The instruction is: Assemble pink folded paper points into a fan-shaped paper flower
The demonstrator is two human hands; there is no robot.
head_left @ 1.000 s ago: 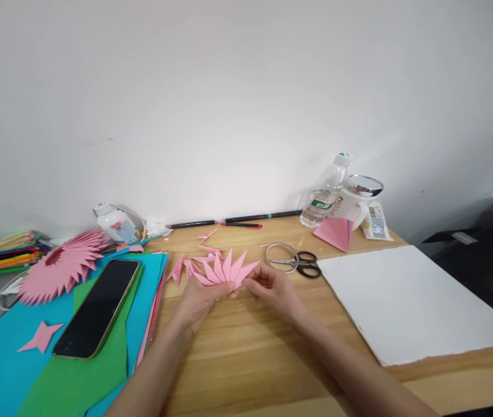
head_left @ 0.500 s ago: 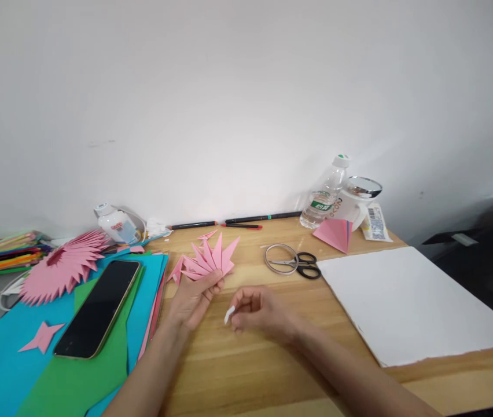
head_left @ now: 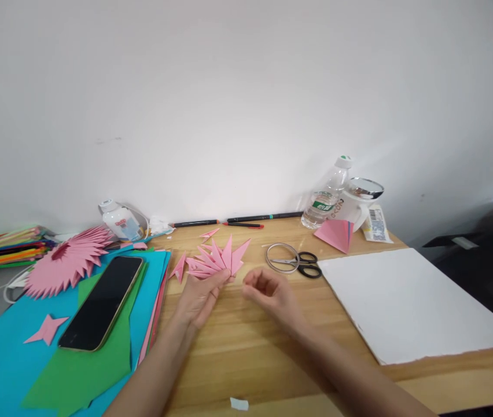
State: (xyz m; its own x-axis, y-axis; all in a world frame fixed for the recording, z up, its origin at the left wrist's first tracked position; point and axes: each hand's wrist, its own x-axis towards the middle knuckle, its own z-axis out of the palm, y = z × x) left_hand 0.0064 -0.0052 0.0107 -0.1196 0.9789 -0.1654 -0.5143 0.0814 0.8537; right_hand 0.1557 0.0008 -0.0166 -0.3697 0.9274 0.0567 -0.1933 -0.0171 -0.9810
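Observation:
My left hand (head_left: 201, 298) pinches a fan of pink folded paper spikes (head_left: 220, 260) at its base, holding it just above the wooden table (head_left: 264, 353). My right hand (head_left: 270, 292) hovers a little to the right of the fan, fingers loosely curled, with nothing visible in them. A few loose pink spike pieces (head_left: 180, 267) lie on the table beside the fan. A small white scrap (head_left: 239, 403) lies on the table near its front edge.
A black phone (head_left: 101, 301) rests on blue and green paper sheets (head_left: 7, 359). A large pink spiked ring (head_left: 66, 260) lies at the left. Scissors (head_left: 298, 262), pens (head_left: 238, 220), a water bottle (head_left: 327, 197), a cup (head_left: 357, 202) and a white board (head_left: 403, 301) stand around.
My right hand let go of the fan, drew back with a small white scrap, and now has moved back toward the fan; the scrap lies on the table near the front edge.

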